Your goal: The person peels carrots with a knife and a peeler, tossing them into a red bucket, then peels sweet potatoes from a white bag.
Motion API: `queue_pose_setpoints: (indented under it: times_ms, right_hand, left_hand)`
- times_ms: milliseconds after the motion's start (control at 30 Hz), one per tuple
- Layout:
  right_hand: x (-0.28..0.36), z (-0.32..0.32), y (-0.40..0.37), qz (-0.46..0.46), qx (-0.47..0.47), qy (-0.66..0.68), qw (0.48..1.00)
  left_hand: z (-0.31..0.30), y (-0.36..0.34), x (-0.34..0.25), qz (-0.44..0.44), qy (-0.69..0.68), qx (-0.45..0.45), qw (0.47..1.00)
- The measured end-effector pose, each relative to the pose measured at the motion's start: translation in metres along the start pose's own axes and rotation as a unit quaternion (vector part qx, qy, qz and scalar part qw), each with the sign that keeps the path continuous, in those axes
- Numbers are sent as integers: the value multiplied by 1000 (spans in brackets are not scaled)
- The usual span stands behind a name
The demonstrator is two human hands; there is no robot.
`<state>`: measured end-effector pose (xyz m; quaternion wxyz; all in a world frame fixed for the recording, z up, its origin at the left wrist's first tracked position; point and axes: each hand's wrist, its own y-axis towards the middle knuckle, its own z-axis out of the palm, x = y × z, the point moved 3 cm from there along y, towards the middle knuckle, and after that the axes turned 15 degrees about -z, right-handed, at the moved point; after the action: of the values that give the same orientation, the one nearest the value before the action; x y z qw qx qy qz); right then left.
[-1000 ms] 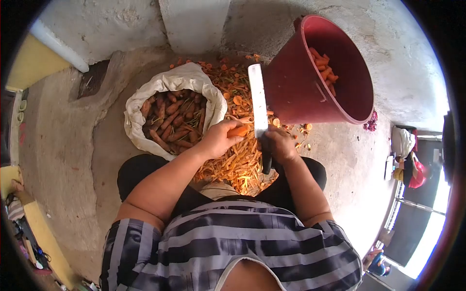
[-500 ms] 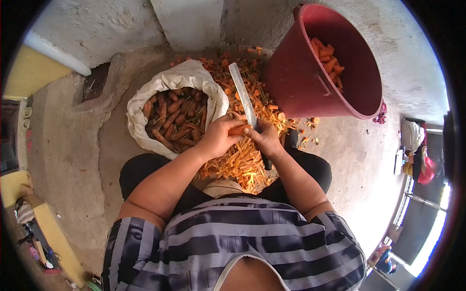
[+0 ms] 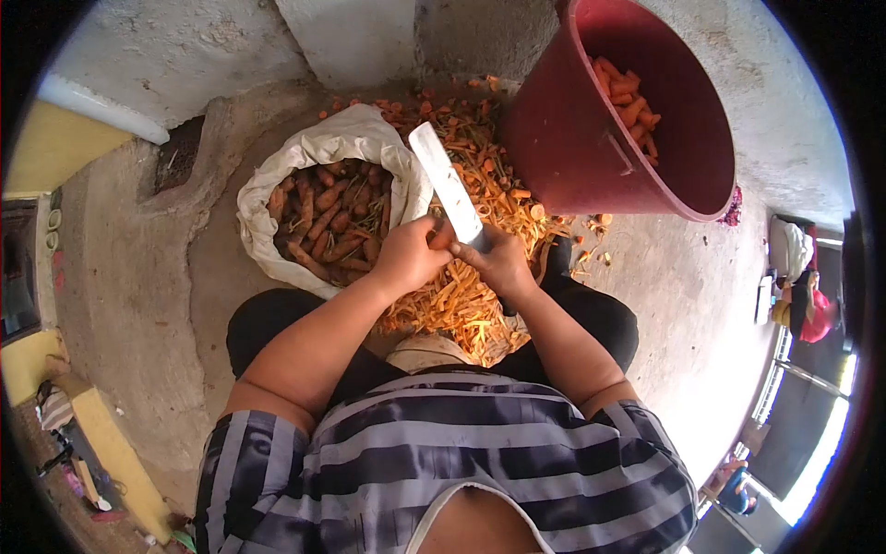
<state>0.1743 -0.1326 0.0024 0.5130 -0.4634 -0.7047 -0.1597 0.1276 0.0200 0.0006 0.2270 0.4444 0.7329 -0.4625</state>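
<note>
My right hand is closed round the black handle of a large knife, whose wide pale blade points up and to the left. Right beside it, my left hand grips a carrot, mostly hidden by the fingers and the blade. The blade lies over the carrot; whether it is cutting cannot be seen. Below and around both hands spreads a heap of orange carrot peelings. Left of my hands stands a white sack with its rim rolled down, full of unpeeled carrots.
A tall dark red bucket stands at the upper right, tilted in view, with peeled carrots inside. Cut carrot ends and scraps litter the concrete floor near the wall. At the far right edge another person is partly visible.
The knife blade has turned its broad face more toward me and swung left. The carrot between my hands is now more covered. Both hands remain close together.
</note>
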Motion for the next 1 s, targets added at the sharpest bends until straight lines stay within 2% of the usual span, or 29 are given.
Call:
queue_pose_setpoints:
  times_ms: [33, 67, 100, 133, 167, 267, 300, 400, 500, 600, 700, 800, 900, 933, 1000]
  right_hand:
    - [-2, -2, 0, -27, -21, 47, 998]
    - [2, -4, -1, -52, -19, 9, 998]
    - [10, -8, -2, -77, -17, -30, 996]
    - [16, -10, -3, -102, -15, -69, 992]
    - [19, -8, -5, -138, -30, -53, 989]
    - [28, -2, -10, -171, 10, -138, 976]
    - [32, 0, -12, -175, -3, -148, 973]
    - [37, 2, -12, -165, -10, -166, 972]
    - [37, 1, -11, -170, -26, -175, 969]
    - [33, 4, -10, -188, -28, -224, 956]
    - [31, 8, -11, -189, -18, -247, 950]
    - [27, 10, -11, -191, -9, -233, 954]
    - [11, 6, -4, -162, -4, -90, 983]
    - [9, 2, -3, -135, -9, -23, 990]
    - [8, -6, -2, -80, -19, 112, 990]
  left_hand:
    - [2, 4, 6, -5, -23, -11, 1000]
    - [6, 9, 15, -95, -148, 29, 984]
    - [11, 10, 16, -183, -270, 68, 943]
    - [17, 10, 18, -266, -385, 104, 877]
    - [21, 12, 18, -246, -459, 131, 843]
    - [-7, -14, -36, -220, -496, 226, 809]
    - [-6, -7, -31, -186, -461, 232, 836]
    - [4, -5, -21, -206, -501, 187, 820]
    - [7, -4, -18, -238, -501, 189, 810]
    - [10, -1, -10, -235, -487, 168, 824]
    - [18, 7, 6, -178, -506, 158, 829]
    - [22, 7, 8, -218, -546, 125, 799]
    - [9, 3, -4, -213, -499, 230, 808]
    - [8, 6, 2, -233, -446, 246, 828]
    - [-5, 8, -7, -47, -286, 252, 923]
